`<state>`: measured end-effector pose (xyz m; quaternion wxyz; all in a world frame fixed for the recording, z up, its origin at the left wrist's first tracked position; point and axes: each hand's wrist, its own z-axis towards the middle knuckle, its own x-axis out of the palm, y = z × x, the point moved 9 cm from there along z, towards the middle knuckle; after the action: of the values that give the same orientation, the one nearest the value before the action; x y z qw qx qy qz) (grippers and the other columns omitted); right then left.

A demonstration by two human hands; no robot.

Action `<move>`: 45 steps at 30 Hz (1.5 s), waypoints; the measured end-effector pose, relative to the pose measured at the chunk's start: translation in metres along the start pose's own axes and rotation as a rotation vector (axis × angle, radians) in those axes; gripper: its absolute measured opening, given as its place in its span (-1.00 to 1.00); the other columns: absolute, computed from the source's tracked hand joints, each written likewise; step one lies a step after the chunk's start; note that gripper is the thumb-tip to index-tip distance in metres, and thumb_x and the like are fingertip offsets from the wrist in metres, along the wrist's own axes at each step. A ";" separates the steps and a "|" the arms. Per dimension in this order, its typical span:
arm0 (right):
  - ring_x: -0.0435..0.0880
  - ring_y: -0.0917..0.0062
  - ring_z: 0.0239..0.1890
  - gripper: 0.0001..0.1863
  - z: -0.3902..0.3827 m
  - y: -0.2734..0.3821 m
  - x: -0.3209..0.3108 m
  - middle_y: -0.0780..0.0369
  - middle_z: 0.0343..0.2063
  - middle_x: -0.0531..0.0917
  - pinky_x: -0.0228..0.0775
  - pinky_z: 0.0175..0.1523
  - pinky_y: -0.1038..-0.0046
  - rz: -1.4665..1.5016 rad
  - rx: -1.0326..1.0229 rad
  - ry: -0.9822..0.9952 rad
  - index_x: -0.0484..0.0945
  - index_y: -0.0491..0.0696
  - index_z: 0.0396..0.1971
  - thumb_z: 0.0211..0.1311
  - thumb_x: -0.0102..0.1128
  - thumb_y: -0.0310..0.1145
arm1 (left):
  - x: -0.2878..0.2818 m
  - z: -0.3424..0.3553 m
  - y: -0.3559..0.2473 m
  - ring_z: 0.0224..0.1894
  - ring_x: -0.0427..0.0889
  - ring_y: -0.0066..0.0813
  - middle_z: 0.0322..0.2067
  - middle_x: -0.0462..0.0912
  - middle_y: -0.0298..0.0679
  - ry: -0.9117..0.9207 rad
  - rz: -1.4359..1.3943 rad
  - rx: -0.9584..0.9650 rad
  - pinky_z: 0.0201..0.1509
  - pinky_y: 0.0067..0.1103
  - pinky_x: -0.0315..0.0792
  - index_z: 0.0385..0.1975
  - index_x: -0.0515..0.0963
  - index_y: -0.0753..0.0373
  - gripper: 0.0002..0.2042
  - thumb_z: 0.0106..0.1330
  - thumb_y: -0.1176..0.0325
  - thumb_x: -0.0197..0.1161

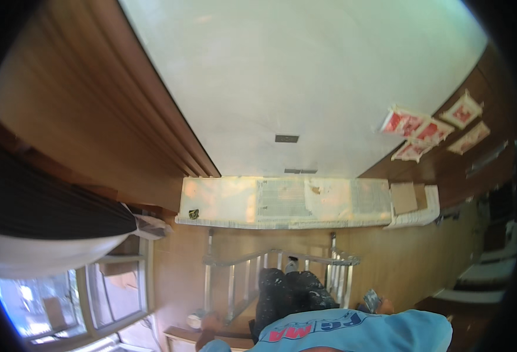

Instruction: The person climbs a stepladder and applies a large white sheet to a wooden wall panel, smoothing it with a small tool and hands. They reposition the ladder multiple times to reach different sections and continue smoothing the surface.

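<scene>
My left hand (211, 324), smeared by motion, is low in the picture beside my blue shirt. At its fingers is a small round pale thing (195, 320), whose kind is not clear. On the other side, my right hand (386, 306) is closed round a flat grey thing (371, 299) with a blade-like look, partly hidden by the shirt. Below me stands a metal folding ladder (232, 287), and my dark, paint-spotted trousers (294, 293) show between its rails. Neither hand touches the pale wall (305, 70) ahead.
A long low ledge (223, 196), covered with paper and film, runs along the wall, with a small dark-yellow object (194, 214) on it. Brown panels (106, 76) flank the left. Red-and-white sheets (414, 126) are on the right panel. Windows (117, 287) are at lower left.
</scene>
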<state>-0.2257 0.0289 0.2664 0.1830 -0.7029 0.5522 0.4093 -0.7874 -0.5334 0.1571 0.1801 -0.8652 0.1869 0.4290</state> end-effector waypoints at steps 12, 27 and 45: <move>0.74 0.23 -0.27 -0.73 0.109 0.070 -0.057 0.04 -0.33 0.73 0.55 -0.16 0.18 -0.012 0.016 0.396 0.58 -0.14 -0.15 0.41 0.12 -0.22 | -0.026 0.004 0.005 -0.24 0.77 -0.02 -0.34 0.77 -0.05 -0.124 -0.261 -0.139 -0.09 -0.18 0.61 -0.25 0.74 0.13 -0.70 0.27 0.06 0.20; 0.70 0.59 -0.40 -0.80 0.040 0.569 -0.185 0.16 -0.39 0.70 0.56 -0.25 0.53 0.826 -0.757 -0.032 0.37 -0.20 -0.02 0.57 -0.02 -0.38 | -0.359 0.138 -0.300 0.03 0.63 -0.51 -0.07 0.68 -0.29 -0.059 -1.343 0.690 0.08 -0.57 0.51 0.21 0.46 0.29 -0.61 0.52 0.21 0.25; 0.52 0.74 -0.26 -0.77 0.094 0.633 -0.364 0.40 -0.32 0.65 0.40 -0.12 0.60 1.058 -0.786 -0.274 0.66 -0.11 -0.14 0.50 0.18 -0.25 | -0.622 0.170 -0.407 -0.07 0.64 -0.43 -0.16 0.73 -0.21 0.029 -0.487 1.213 0.05 -0.44 0.51 -0.01 0.64 0.28 -0.57 0.40 0.01 0.36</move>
<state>-0.8671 0.1197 0.6166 -0.2430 -0.2936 0.6040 0.6999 -1.0573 0.0040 0.6264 0.7256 -0.6336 0.1968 0.1825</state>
